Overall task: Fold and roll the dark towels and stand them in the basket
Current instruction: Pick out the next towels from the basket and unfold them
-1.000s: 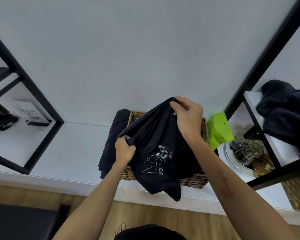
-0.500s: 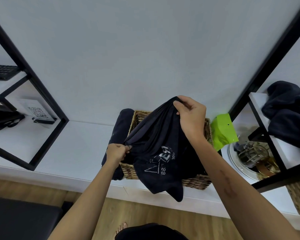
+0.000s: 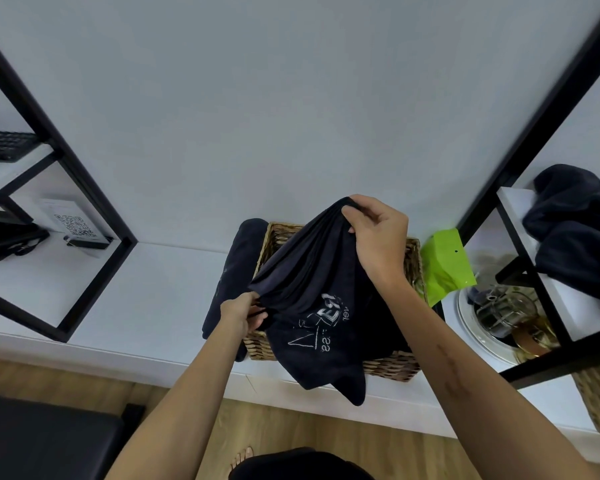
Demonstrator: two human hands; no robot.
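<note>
You have a dark towel (image 3: 312,306) lifted over the wicker basket (image 3: 409,265), gripped at two points. Your right hand (image 3: 378,237) is the higher one: its fingers and thumb are curled round a bunched top edge of the cloth, above the basket's far rim. Your left hand (image 3: 241,311) sits lower, at the basket's left wall, and pinches another gathered edge of the same towel. Between your hands the fabric runs in pleated folds; below them it hangs loose across the basket's opening, with a pale printed logo facing you, and its lowest corner drops past the basket's near wall and the front edge of the white counter (image 3: 146,289).

The basket stands on that counter against the wall. A second dark towel (image 3: 232,278) hangs just outside its left wall, touching it. What lies inside the basket is hidden by the cloth you hold. A bright green pouch (image 3: 445,265) leans just beside the basket's right wall. Further right, a heap of dark towels (image 3: 575,230) lies on a white shelf of the black-framed rack (image 3: 520,157), well apart from the basket.
</note>
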